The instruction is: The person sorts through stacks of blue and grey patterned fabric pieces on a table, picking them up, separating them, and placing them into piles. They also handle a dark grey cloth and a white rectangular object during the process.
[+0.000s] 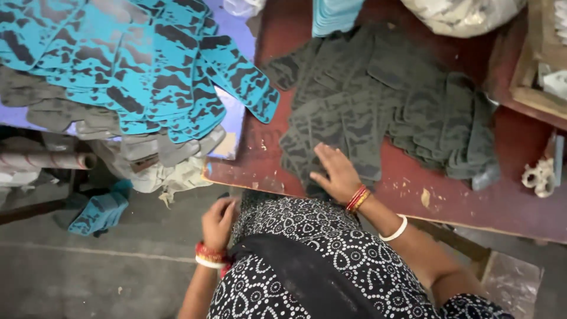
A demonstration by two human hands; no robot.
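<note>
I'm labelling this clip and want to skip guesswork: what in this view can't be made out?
- Head view: left hand fingers curl against the patterned dress; anything held is hidden.
- Grey cut pieces beneath the right hand: overlapped, count unclear.
- White sack: cut by top edge.
- Pale object at right: too small to identify.

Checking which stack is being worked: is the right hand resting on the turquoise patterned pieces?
No, the right hand lies flat on the dark grey pieces on the red table; the turquoise pieces lie apart, further left.
</note>
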